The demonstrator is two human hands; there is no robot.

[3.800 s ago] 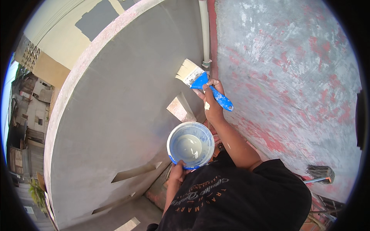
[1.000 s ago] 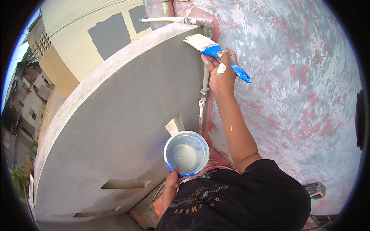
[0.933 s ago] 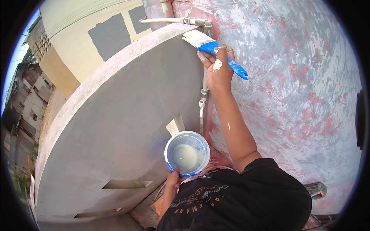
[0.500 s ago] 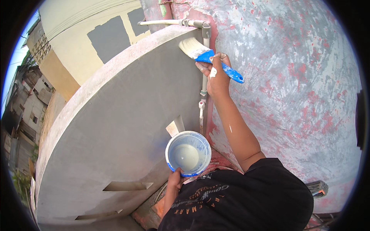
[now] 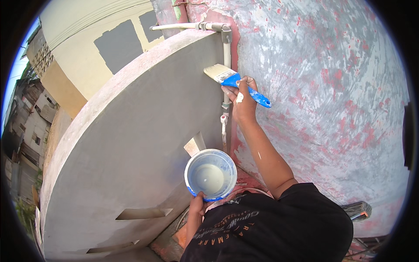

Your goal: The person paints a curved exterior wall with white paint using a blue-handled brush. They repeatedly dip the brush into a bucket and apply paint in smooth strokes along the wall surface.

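In my right hand [image 5: 242, 98] I grip a wide paintbrush [image 5: 230, 79] by its blue, paint-spattered handle. Its pale bristles press against the grey wall [image 5: 144, 131], just left of the upright pipe. White paint marks the back of this hand. My left hand [image 5: 198, 205] holds a round plastic tub [image 5: 189, 168] by its blue-smeared rim, close to my body. Thin whitish liquid [image 5: 208, 178] lies in the bottom of the tub. The fingers under the tub are partly hidden.
A white pipe [image 5: 227, 54] with a small tap [image 5: 224, 120] runs down the corner. Right of it rises a patchy grey and pink wall [image 5: 305, 109]. The grey wall has a pale top ledge [image 5: 104, 94] and slot openings [image 5: 144, 213]. A cream building [image 5: 74, 35] stands beyond.
The brush in my right hand has moved down the grey wall, away from the top ledge. The tub stays nearly in place in my left hand. The view has shifted slightly.
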